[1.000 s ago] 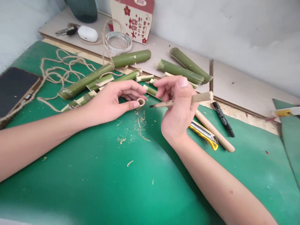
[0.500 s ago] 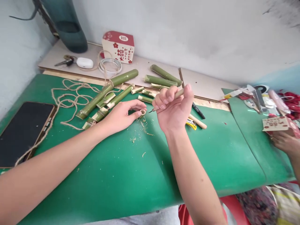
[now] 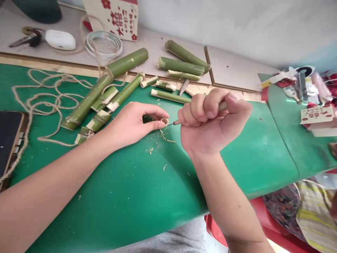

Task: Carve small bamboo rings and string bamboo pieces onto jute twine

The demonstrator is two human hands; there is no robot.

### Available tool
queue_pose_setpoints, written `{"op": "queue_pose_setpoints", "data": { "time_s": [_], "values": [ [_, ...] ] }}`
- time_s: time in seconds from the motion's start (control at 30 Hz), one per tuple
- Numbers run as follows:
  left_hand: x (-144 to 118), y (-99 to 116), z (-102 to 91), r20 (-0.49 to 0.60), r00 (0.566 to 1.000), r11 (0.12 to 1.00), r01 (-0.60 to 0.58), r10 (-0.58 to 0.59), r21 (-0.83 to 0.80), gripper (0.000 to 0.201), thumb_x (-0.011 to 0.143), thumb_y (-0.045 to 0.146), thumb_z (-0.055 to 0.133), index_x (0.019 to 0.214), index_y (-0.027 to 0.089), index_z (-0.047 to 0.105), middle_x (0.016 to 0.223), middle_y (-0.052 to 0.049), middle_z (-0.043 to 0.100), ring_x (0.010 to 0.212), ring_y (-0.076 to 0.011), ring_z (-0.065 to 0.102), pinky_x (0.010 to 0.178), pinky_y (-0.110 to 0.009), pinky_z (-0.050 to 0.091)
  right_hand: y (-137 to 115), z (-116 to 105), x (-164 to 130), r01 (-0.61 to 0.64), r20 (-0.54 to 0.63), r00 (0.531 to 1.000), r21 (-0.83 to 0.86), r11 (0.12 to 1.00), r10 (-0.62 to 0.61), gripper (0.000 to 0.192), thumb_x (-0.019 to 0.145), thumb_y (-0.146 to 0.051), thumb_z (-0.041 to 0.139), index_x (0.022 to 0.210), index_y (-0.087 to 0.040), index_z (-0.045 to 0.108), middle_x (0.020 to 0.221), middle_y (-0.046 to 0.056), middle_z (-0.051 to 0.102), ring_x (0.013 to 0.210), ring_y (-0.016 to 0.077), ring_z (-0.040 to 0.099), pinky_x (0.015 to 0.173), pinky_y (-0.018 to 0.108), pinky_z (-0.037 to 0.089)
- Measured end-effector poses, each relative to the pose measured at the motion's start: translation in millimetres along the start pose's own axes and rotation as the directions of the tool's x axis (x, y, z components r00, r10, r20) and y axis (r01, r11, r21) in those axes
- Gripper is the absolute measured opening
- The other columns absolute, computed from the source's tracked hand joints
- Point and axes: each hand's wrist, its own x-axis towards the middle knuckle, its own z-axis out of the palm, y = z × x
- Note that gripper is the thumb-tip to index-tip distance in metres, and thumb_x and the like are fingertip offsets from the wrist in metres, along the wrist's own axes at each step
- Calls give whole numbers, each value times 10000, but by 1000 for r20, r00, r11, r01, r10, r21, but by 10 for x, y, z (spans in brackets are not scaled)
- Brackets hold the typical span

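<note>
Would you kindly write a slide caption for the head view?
Left hand holds a ring while the right hand points a tool at it.

Pale wall [image 3: 237, 31], green tabletop [image 3: 126, 203], red plastic seat [image 3: 268, 221] below.

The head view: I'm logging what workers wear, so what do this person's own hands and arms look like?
The left hand and right hand are ungloved, with no ring, watch or bracelet on the parts that show. No sleeve shows on the left forearm or right forearm. The right one bears a small spot.
</note>
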Motion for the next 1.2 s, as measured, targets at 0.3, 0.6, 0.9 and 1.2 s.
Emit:
{"op": "queue_pose_setpoints", "data": {
  "time_s": [0.3,0.6,0.9,1.2],
  "values": [
    [-4,10,6,-39,999,1000,-1,1,16,147,861,335,818,984,258,845,982,-2,834,915,-239,784,852,-342,639,-145,-16,-57,-119,104,988,13,993,117,559,906,-441,673,529,-253,306,508,-63,167,485,121,132,492,320,194],
    [-14,13,9,-60,998,1000,1,0,17,128,840,270,839,966,267,856,939,9,832,891,-231,791,835,-332,653,-361,104,-27,-231,179,950,-154,961,257,687,1001,-443,590,441,-239,248,429,-62,138,471,112,128,527,329,184],
    [-20,41,-21,-30,997,996,-68,69,50,214,868,217,803,1071,257,854,994,12,833,878,-181,756,794,-290,611,-429,196,11,-218,87,968,-157,963,233,648,995,-525,533,455,-252,301,353,-64,99,368,118,177,465,313,180],
    [-15,9,-14,7,992,988,-122,122,93,158,863,241,794,998,280,865,983,6,821,862,-186,736,783,-309,578,-159,106,-35,-162,74,983,-77,984,168,751,905,-556,663,397,-216,226,404,-52,137,404,98,195,488,321,153]
  ]
}}
